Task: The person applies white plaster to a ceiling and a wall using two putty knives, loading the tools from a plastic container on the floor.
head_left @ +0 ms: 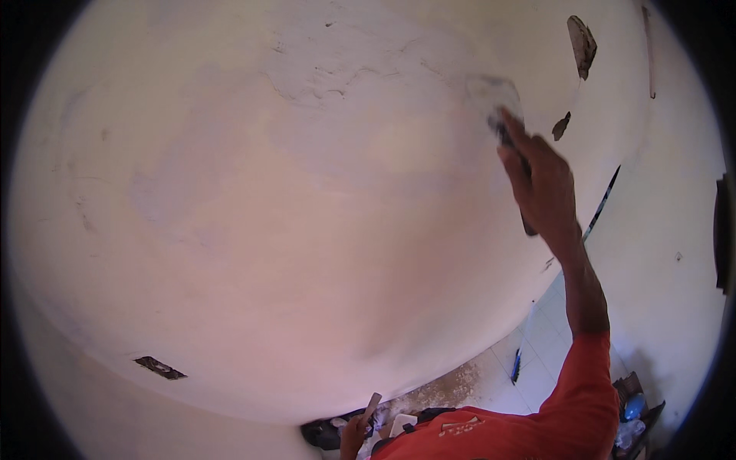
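Observation:
My right hand point(547, 184) is raised to the wall at the right, its fingers wrapped around the dark handle of a putty knife point(494, 96). The wide blade lies against or very near the wall and is blurred. One finger stretches along the tool toward the blade. Low in the picture, my left hand point(353, 438) is closed around a flat, narrow, light-brown piece point(371, 408) that points upward; its kind is unclear. The pale wall point(322, 253) has smoothed, greyish patches and a rough, cracked area near the top.
Broken holes point(583, 46) mark the wall at the upper right. A rectangular recess point(160, 368) sits at the lower left. On the tiled floor point(540, 337) are a blue-and-black brush-like object point(516, 366) and scattered debris point(452, 387). A blue round item point(633, 407) rests among things at the lower right.

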The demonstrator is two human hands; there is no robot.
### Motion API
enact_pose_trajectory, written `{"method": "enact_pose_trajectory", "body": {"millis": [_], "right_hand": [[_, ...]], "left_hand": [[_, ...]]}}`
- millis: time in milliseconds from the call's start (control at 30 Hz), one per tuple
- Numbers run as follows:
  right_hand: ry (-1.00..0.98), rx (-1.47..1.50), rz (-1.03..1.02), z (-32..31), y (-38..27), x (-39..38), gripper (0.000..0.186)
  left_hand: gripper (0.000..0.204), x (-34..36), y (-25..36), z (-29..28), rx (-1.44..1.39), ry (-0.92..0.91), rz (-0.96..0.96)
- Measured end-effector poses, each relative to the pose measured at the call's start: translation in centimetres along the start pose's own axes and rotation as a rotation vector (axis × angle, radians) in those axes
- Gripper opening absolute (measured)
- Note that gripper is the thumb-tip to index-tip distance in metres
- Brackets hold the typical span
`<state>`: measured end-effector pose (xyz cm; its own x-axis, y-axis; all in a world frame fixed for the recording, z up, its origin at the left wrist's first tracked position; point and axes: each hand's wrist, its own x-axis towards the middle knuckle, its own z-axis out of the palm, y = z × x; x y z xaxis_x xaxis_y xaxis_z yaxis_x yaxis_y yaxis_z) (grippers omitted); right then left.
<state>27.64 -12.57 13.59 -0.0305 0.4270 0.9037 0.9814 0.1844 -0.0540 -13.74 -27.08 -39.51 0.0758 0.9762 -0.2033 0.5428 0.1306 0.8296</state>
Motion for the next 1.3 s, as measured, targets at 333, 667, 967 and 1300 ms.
{"method": "enact_pose_trajectory", "body": {"millis": [333, 667, 967, 1300], "right_hand": [[-0.076, 0.056, -0.027, 3.4, -5.4, -1.0, 0.057], [-0.025, 0.005, -0.049, 0.1, -4.9, -0.2, 0.051], [-0.284, -0.133, -0.086, 1.8, -6.4, -4.1, 0.064], [-0.023, -0.379, -0.469, -3.3, 3.9, 5.3, 0.062]], "left_hand": [[0.028, 1.1, 0.6, 0.8, 0.042, -0.029, 0.081], [0.028, 1.9, -2.3, 1.5, 0.087, -0.018, 0.088], [0.029, 1.1, 0.2, 1.1, 0.024, 0.01, 0.092], [0.029, 2.5, 0.9, 1.5, 0.005, 0.003, 0.059]]}}
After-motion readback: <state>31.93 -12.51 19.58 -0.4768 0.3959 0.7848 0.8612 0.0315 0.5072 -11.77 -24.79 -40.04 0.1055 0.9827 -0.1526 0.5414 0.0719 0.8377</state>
